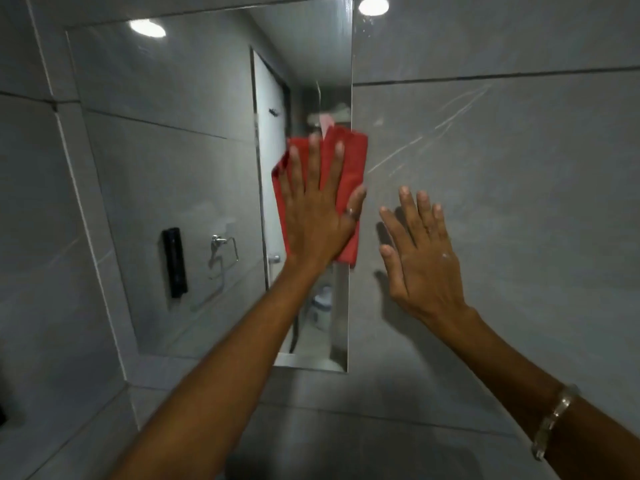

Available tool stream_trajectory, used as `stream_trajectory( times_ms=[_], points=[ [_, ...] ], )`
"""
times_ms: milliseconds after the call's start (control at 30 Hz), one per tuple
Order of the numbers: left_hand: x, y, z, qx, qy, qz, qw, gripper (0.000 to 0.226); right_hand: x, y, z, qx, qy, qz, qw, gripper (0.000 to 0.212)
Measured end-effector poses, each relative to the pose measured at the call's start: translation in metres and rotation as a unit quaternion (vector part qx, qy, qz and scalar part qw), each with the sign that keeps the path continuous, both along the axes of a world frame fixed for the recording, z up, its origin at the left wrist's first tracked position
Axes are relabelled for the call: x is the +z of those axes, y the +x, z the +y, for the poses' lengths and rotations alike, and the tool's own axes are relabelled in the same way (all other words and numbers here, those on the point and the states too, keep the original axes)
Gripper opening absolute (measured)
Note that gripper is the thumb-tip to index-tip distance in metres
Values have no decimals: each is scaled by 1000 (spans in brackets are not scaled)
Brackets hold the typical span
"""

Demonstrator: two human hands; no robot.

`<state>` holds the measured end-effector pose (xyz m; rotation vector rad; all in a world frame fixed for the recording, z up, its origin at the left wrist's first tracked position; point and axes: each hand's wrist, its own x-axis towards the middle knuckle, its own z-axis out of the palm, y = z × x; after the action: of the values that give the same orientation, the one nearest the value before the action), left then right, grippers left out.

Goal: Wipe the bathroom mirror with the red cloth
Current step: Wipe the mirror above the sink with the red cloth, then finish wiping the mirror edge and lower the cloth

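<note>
Far left in the mirror you've got reflections only: a black wall-mounted unit, then a chrome ring holder, then a white door. Mirror is fixed flat on the grey tiled wall, and its right edge runs vertically about mid-frame. Your left hand is fully open, fingers spread and pointing up, palm pressed flat onto the red cloth. Not a grip: nothing curled around the fabric, it's just pinned against the glass by the palm and fingers. There's a ring on one finger of that hand. The cloth is folded into a rough rectangle, sits at the mirror's right edge at about mid height, and its right side laps just past the edge onto the tile. It shows above the fingertips and below the heel of the hand. Right of that, faint pale streaks run diagonally across the tile. Your right hand is also open, fingers loosely spread and pointing up, holding nothing. It's over bare tile just beside the cloth, with a close shadow under it; can't tell if the palm actually touches the wall. Small pale speck on the back of that hand. Clear beaded bracelet on the right wrist, lower right corner. A ceiling light glare shows on the tile at the top.
</note>
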<state>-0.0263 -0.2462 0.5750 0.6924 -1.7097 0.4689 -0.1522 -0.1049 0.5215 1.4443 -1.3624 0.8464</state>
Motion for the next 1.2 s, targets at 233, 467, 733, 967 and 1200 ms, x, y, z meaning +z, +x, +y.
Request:
stream_trajectory(
  times_ms=[233, 467, 733, 967, 1200],
  points=[
    [-223, 15, 14, -93, 41, -131, 986, 69, -66, 18, 36, -14, 124, -11, 992, 57],
    [-316, 42, 65, -188, 244, -121, 944, 82, -105, 21, 68, 8, 214, -61, 975, 56],
    [-300, 29, 170, -685, 641, 248, 244, 54, -216, 44, 100, 176, 240, -664, 686, 37],
    [-336, 30, 214, -444, 730, 374, 361, 71, -302, 42, 140, 355, 226, -885, 199, 58],
    [-437, 25, 211, -225, 880, 182, 376, 61, -403, 14, 173, 181, 266, -926, 196, 36]
  ],
)
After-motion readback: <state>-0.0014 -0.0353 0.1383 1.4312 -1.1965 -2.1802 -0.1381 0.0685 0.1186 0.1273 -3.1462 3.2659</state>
